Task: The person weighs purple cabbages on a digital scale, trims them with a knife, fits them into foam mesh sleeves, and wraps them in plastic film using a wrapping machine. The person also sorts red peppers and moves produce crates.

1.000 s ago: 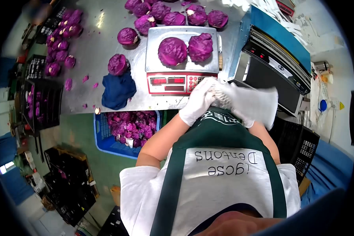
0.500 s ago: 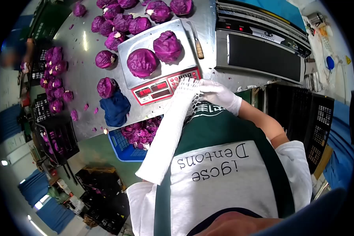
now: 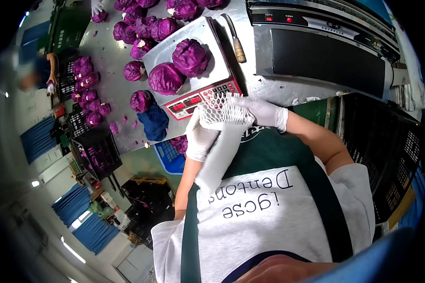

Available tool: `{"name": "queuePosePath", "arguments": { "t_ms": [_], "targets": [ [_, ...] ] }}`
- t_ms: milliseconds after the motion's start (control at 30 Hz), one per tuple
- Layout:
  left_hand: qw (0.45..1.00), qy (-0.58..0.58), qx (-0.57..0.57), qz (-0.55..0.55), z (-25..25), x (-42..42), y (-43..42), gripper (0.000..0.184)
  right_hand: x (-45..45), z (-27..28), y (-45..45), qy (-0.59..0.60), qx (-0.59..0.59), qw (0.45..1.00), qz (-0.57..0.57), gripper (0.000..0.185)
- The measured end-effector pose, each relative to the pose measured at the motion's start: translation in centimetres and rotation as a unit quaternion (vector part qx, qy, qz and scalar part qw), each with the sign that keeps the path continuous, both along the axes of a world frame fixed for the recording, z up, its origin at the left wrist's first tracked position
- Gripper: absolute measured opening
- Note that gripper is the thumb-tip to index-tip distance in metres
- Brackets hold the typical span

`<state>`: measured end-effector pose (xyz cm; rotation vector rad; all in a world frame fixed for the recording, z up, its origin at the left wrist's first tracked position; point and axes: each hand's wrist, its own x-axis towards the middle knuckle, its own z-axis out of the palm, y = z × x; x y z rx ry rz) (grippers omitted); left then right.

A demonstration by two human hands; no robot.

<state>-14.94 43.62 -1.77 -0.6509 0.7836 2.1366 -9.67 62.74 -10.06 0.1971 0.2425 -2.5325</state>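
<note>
Between my gloved hands a white foam net sleeve (image 3: pixel 222 111) is spread at one end, its mesh stretched; the rest hangs down over my apron. My left hand (image 3: pixel 200 137) grips its left side, and my right hand (image 3: pixel 262 112) pinches the right edge. Just beyond them stands a red-edged scale (image 3: pixel 203 100) with a lit display. Two purple cabbages, a left one (image 3: pixel 166 79) and a right one (image 3: pixel 190 57), rest side by side on its metal plate.
More purple cabbages (image 3: pixel 163 28) lie behind the scale. A wooden-handled knife (image 3: pixel 239 51) and a black-topped machine (image 3: pixel 328 61) are to the right. A dark blue cloth (image 3: pixel 153 123) lies left, above a blue crate (image 3: pixel 170 158). A co-worker (image 3: pixel 38 75) is at far left.
The net sleeve has swung from right to left and its end is now stretched wider. My left hand shows again beside it. The view has turned, and a gloved hand appears at the table's far edge.
</note>
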Motion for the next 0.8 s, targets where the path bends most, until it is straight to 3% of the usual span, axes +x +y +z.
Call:
{"name": "queuePosePath", "arguments": {
  "t_ms": [67, 133, 200, 267, 333, 367, 400, 433, 467, 500, 533, 600, 633, 667, 767, 800],
  "targets": [
    [0.999, 0.005, 0.005, -0.034, 0.6, 0.1, 1.5, 0.041, -0.9, 2.1, 1.3, 0.040, 0.127, 0.991, 0.021, 0.038],
    [0.994, -0.020, -0.102, -0.028, 0.9, -0.2, 2.9, 0.039, -2.8, -2.4, 0.3, 0.195, 0.399, 0.895, -0.048, 0.036],
    [0.987, 0.007, -0.154, -0.053, 0.0, -0.2, 3.2, 0.037, -5.2, 3.9, 3.4, 0.217, 0.601, 0.761, -0.113, 0.051],
    [0.958, 0.100, -0.240, -0.121, -0.8, 0.4, 3.1, 0.030, -9.3, 3.7, 3.4, 0.362, 0.719, 0.518, -0.288, 0.072],
    [0.915, 0.190, -0.316, -0.166, -1.8, 0.9, 3.4, 0.026, -12.6, 7.2, 4.6, 0.447, 0.745, 0.455, -0.195, 0.086],
    [0.890, 0.240, -0.344, -0.178, -2.1, 1.0, 3.6, 0.026, -14.6, 7.2, 4.0, 0.486, 0.767, 0.384, -0.169, 0.095],
    [0.846, 0.289, -0.381, -0.234, -2.0, 1.1, 3.6, 0.036, -16.2, 7.2, 3.7, 0.524, 0.769, 0.329, -0.163, 0.096],
    [0.841, 0.298, -0.386, -0.233, -2.6, 1.5, 3.5, 0.042, -17.6, 7.3, 2.9, 0.530, 0.795, 0.240, -0.168, 0.094],
    [0.837, 0.305, -0.391, -0.232, -3.2, 2.0, 3.6, 0.048, -17.9, 7.0, 3.0, 0.547, 0.787, 0.250, -0.136, 0.090],
    [0.789, 0.334, -0.432, -0.283, -3.7, 2.2, 3.7, 0.060, -18.3, 6.8, 3.2, 0.563, 0.777, 0.261, -0.103, 0.086],
    [0.796, 0.336, -0.431, -0.259, -3.8, 2.3, 3.6, 0.061, -18.5, 7.2, 3.5, 0.576, 0.767, 0.273, -0.069, 0.082],
    [0.810, 0.340, -0.427, -0.213, -4.0, 2.6, 3.0, 0.063, -18.4, 7.2, 4.2, 0.538, 0.748, 0.385, -0.060, 0.078],
    [0.815, 0.324, -0.437, -0.201, -1.8, 2.2, 3.7, 0.067, -18.4, 6.7, 4.5, 0.508, 0.736, 0.442, -0.070, 0.075],
    [0.797, 0.354, -0.456, -0.179, -2.1, 1.8, 3.4, 0.070, -18.3, 6.2, 4.5, 0.444, 0.755, 0.472, -0.101, 0.077],
    [0.764, 0.420, -0.482, -0.091, -1.8, 0.9, 3.5, 0.084, -17.0, 6.5, 5.2, 0.208, 0.622, 0.755, 0.011, 0.100],
    [0.729, 0.462, -0.495, -0.104, -1.9, 0.3, 3.3, 0.090, -16.8, 6.3, 5.3, 0.191, 0.578, 0.792, 0.034, 0.102]
  ]
}}
